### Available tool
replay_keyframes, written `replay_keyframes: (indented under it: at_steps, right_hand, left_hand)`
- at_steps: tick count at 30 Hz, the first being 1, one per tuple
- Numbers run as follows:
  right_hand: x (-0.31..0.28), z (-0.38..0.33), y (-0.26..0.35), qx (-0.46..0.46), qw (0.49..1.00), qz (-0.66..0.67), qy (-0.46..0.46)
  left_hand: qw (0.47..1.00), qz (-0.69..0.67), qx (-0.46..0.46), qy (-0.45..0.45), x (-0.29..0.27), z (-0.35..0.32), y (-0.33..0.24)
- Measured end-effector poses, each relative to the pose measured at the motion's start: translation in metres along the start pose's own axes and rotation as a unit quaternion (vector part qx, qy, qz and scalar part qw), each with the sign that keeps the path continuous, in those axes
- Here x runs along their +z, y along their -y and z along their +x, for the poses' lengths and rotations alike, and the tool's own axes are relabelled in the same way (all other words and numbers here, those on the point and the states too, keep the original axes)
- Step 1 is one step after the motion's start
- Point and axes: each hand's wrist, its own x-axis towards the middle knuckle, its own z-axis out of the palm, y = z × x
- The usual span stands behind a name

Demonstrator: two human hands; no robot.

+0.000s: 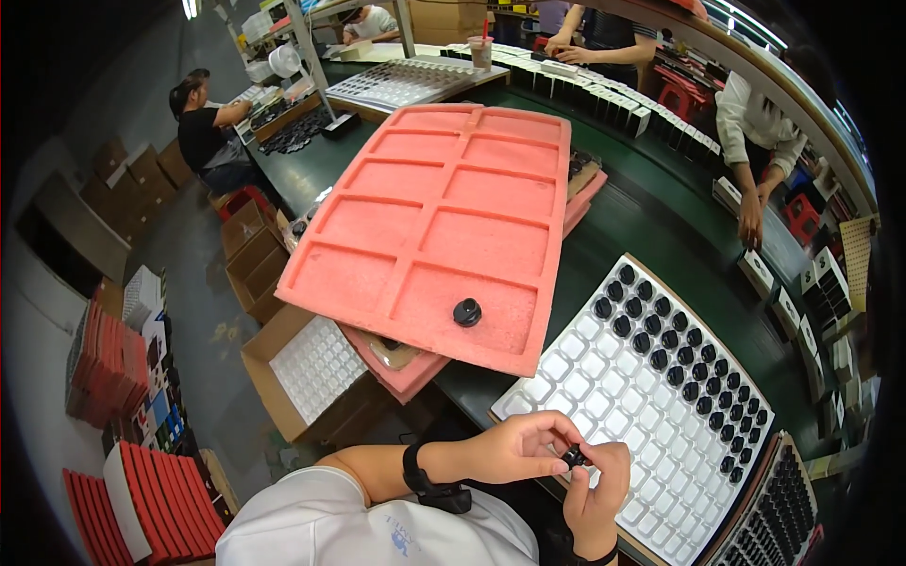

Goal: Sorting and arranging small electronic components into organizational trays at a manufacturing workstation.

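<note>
- Black knob-shaped piece (574, 457): it's between my two hands, nearer me than the large pink foam tray (359, 274), a matte slab with two columns of shallow rectangular recesses.
- Beside that lies a glossy white moulded tray (566, 363) of rounded pockets, partly filled with similar black pieces (676, 376).
- My left forearm, wearing a black wristband (444, 495), reaches rightward; my right hand (599, 486) rises from below.
- My left hand (524, 445) curls, thumb and fingertips pinching the piece; my right thumb and forefinger pinch its other side.
- One round black part (466, 312) sits in a foam recess.
</note>
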Motion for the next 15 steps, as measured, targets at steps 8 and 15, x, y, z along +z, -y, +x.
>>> replay_keyframes:
  at_steps: [8,15]
  right_hand:
    - [0.003,-0.013,0.006,0.028,0.999,-0.002,-0.021]
    - [0.017,-0.012,-0.002,0.269,0.715,0.638,-0.097]
  left_hand:
    - [0.997,0.071,-0.008,0.002,0.007,-0.005,-0.001]
    - [0.992,-0.098,-0.064,-0.036,-0.003,0.002,-0.012]
